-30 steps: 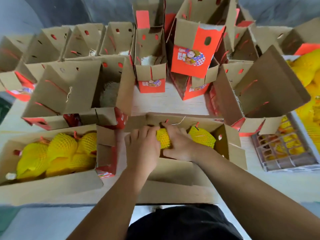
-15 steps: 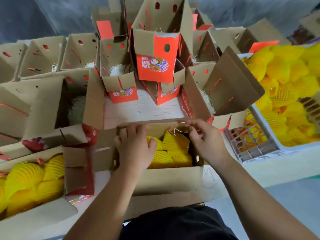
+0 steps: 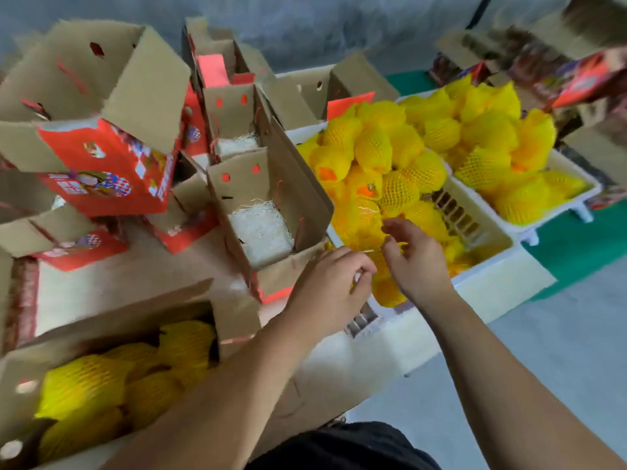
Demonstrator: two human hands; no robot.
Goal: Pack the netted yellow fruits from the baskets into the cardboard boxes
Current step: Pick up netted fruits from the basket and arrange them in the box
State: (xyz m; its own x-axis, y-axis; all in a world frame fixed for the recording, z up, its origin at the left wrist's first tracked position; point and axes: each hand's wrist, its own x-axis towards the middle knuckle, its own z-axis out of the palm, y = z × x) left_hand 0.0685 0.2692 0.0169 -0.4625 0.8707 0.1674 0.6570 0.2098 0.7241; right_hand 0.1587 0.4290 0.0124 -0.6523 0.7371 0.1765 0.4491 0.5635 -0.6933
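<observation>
Head view: both hands, left (image 3: 330, 283) and right (image 3: 419, 257), hover loosely curled and empty over the near basket (image 3: 488, 245); next, grasp a netted fruit (image 3: 397, 193).

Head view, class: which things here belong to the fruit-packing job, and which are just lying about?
Belong to the job:
netted yellow fruits
near white basket
far white basket
open padded box
part-filled box
left hand
right hand

Just lying about:
green floor
grey wall
</observation>
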